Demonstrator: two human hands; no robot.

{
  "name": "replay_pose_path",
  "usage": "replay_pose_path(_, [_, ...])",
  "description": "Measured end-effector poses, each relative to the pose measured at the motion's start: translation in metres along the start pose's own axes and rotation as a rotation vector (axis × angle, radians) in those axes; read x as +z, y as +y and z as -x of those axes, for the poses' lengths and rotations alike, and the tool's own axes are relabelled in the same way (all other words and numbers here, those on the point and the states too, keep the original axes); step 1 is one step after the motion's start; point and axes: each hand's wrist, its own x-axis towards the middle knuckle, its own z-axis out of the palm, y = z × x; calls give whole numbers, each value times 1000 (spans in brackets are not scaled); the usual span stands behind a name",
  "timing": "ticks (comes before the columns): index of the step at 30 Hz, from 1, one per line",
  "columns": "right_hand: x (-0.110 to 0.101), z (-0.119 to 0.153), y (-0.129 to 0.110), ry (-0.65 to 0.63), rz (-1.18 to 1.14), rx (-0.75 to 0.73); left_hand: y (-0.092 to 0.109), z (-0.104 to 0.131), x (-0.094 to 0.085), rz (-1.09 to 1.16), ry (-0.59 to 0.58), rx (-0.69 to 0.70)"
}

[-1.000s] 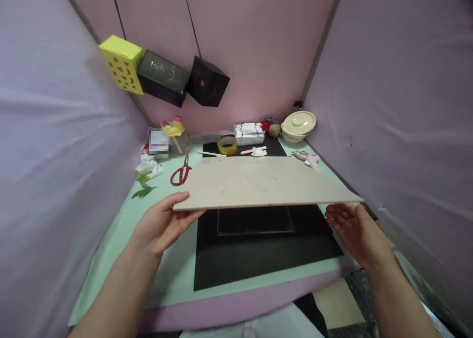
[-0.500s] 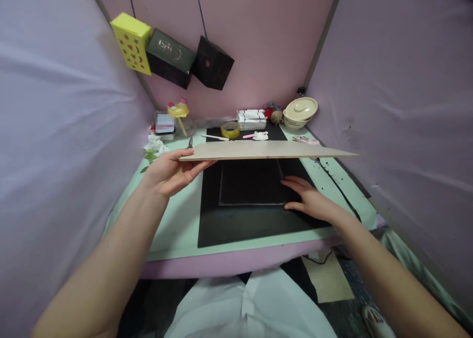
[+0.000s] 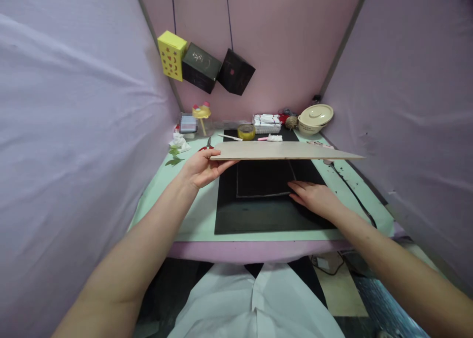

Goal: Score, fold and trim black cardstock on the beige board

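Note:
My left hand point(image 3: 205, 168) grips the left end of a thin pale board point(image 3: 284, 151), thumb on top and fingers underneath. The board is held nearly level above the table and seen almost edge-on. Below it, a black panel with pale grey edges point(image 3: 262, 183) lies on a larger black mat point(image 3: 254, 217). The board hides the panel's far part. My right hand point(image 3: 314, 197) rests at the panel's right front corner, its fingers extended and close together, with the thumb near them. Red-handled scissors point(image 3: 209, 144) lie just beyond my left hand.
At the back stand a yellow tape roll point(image 3: 246, 132), white packets point(image 3: 267, 123), twine point(image 3: 291, 122) and a cream lidded bowl point(image 3: 314, 120). A black cord point(image 3: 351, 190) runs along the right. Boxes point(image 3: 201, 68) hang above. Green leaves point(image 3: 173, 155) lie left. Fabric walls enclose both sides.
The view has shifted, so the scene sits farther right. My right thumb has come closer to its fingers at the panel's corner. My left hand still holds the board.

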Motion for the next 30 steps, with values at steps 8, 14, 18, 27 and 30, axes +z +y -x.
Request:
replay_pose_path(8, [-22,-13,12,514,283,-11,-2,-1,-10,-15,-16,-22])
replay_pose_path(14, [-20,-39,-1,754,128,343,-16,-2,-12,113,-26,-95])
replay_pose_path(18, [-17,-42,-10,822,-10,387,-27,-3,-14,-25,44,-171])
replay_pose_path(27, [-17,-34,-15,812,-227,515,-32,0,-6,-93,68,-238])
replay_pose_path(30, [-16,-33,-19,833,-291,546,-36,1,-2,0,124,-154])
